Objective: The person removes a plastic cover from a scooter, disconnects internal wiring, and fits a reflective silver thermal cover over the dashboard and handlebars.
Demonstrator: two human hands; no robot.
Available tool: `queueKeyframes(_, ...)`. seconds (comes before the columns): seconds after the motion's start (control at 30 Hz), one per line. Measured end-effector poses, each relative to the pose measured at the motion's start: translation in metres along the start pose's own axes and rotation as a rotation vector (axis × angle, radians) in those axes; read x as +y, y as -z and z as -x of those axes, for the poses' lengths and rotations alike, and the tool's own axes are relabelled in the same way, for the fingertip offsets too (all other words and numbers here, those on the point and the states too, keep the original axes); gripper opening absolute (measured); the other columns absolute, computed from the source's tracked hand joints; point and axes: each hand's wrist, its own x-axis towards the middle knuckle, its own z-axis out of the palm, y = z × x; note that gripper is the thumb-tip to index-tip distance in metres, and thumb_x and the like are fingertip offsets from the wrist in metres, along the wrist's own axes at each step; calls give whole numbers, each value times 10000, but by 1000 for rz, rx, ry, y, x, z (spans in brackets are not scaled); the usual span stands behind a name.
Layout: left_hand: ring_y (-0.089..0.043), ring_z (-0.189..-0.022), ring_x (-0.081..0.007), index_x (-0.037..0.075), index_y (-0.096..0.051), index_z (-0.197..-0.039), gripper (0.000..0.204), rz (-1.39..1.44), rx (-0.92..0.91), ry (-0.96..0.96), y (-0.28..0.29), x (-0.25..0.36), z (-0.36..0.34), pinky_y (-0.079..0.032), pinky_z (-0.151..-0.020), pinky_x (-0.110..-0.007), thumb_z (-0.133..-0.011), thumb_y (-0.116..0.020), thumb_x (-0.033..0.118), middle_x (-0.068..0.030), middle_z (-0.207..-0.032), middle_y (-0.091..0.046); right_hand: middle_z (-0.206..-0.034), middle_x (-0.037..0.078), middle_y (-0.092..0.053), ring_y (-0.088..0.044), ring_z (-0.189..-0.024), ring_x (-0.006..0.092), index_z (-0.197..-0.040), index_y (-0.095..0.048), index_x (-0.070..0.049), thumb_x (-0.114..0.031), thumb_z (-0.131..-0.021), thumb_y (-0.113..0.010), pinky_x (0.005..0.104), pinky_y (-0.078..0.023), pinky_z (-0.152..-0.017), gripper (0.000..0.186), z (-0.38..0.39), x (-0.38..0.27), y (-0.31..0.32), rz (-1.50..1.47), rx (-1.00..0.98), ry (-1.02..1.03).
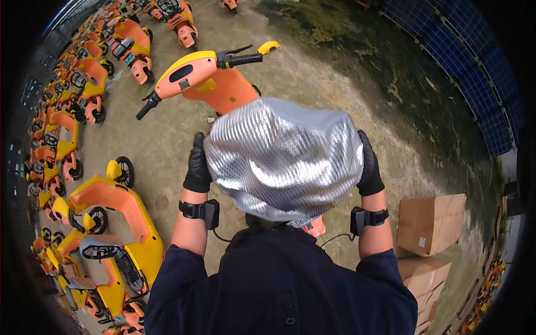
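A crumpled silver seat cover with a ribbed, shiny surface and a smooth grey band along its far edge is spread between my hands. My left hand, in a black glove, is closed on its left side. At the opposite side my right hand, gloved the same way, grips the cover too. Fingertips of both hands are partly hidden by the material. Under and beyond the cover stands an orange and yellow scooter, its handlebar turned at an angle. The cover hides the scooter's seat area; a bit of plate and orange bodywork shows at the near side.
Rows of similar scooters stand along the left. Cardboard boxes are stacked at my right. Blue panels line the far right, beside a dark, stained stretch of concrete floor. Black devices with cables are strapped to my wrists.
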Motion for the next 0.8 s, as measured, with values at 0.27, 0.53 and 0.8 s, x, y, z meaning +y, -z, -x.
queueKeyframes(0.27, -551, -896, -164, -33, -537, -1026, 357, -520, 111, 88, -29, 5, -5, -439, -803, -296, -891, -487, 295, -103, -991, -595, -1178, 128, -526, -507, -1062, 186, -1185, -480, 40, -492, -815, -514, 315, -371, -944, 649, 43, -22, -76, 464, -623, -495)
queueKeyframes(0.53, -516, -616, -119, 51, -571, -746, 415, -1468, 404, 52, -6, 78, 2, -433, -602, -306, -928, -380, 371, -43, -686, -589, -828, 10, -561, -488, -742, 84, -880, -569, 23, -339, -821, -577, 253, -407, -653, 367, 63, -53, -76, 1016, -331, -250)
queueKeyframes(0.8, -495, -1062, -224, 27, -411, -1244, 615, -185, 197, 85, -43, -28, -16, -399, -933, -363, -863, -408, 510, -127, -1215, -488, -1052, 163, -586, -584, -910, 238, -1089, -520, 60, -129, -906, -390, 335, -484, -792, 293, -15, -20, -3, -232, -237, -160)
